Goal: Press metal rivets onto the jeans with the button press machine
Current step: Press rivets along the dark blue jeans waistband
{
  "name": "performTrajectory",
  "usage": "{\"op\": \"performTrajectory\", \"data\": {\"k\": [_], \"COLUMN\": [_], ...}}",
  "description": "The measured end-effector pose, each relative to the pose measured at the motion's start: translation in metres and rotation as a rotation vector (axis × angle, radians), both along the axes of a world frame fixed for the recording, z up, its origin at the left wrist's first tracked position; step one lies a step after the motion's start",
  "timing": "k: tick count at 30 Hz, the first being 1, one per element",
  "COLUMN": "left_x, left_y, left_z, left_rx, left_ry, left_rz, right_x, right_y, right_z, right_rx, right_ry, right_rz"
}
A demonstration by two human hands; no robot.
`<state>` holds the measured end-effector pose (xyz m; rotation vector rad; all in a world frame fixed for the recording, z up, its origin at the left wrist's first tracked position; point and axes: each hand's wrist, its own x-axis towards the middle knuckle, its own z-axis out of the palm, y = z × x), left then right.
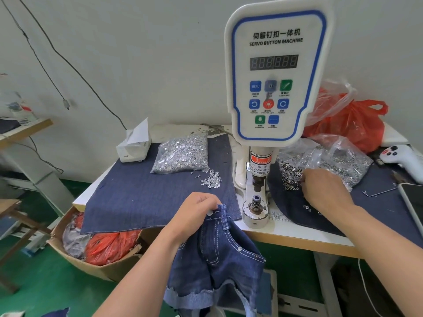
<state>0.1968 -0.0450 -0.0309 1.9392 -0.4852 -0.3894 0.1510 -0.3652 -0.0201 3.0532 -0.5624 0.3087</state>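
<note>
A white servo button machine [275, 74] stands at the table's middle, with its lower die [256, 203] bare near the front edge. My left hand [196, 211] grips the waistband of small dark denim shorts [217, 259], which hang below the table edge left of the die. My right hand [320, 186] reaches into a pile of small metal rivet caps [290, 175] on denim cloth right of the machine; its fingertips are hidden among them. A clear bag of silver rivet pins [180, 154] lies left of the machine, and loose pins [211, 179] are spilled beside it.
A tissue box [134, 148] sits at the table's back left. Red plastic bags [348, 124] and a clear bag of caps [343, 156] lie at the back right. A white handheld device [400, 157] and a tablet [413, 202] are at the right edge. A cardboard box [91, 259] stands below the table's left.
</note>
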Motion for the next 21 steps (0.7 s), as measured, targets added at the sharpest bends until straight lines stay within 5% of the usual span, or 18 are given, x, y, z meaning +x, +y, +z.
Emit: {"op": "performTrajectory", "data": {"k": [21], "left_x": [0.0010], "left_y": [-0.0002], "left_z": [-0.0015], "left_rx": [0.002], "left_ry": [0.002], "left_rz": [0.009], "right_x": [0.0000], "right_y": [-0.0013], "right_z": [-0.0026], "right_rx": [0.147], "right_ry": [-0.052], "right_rz": [-0.015]}}
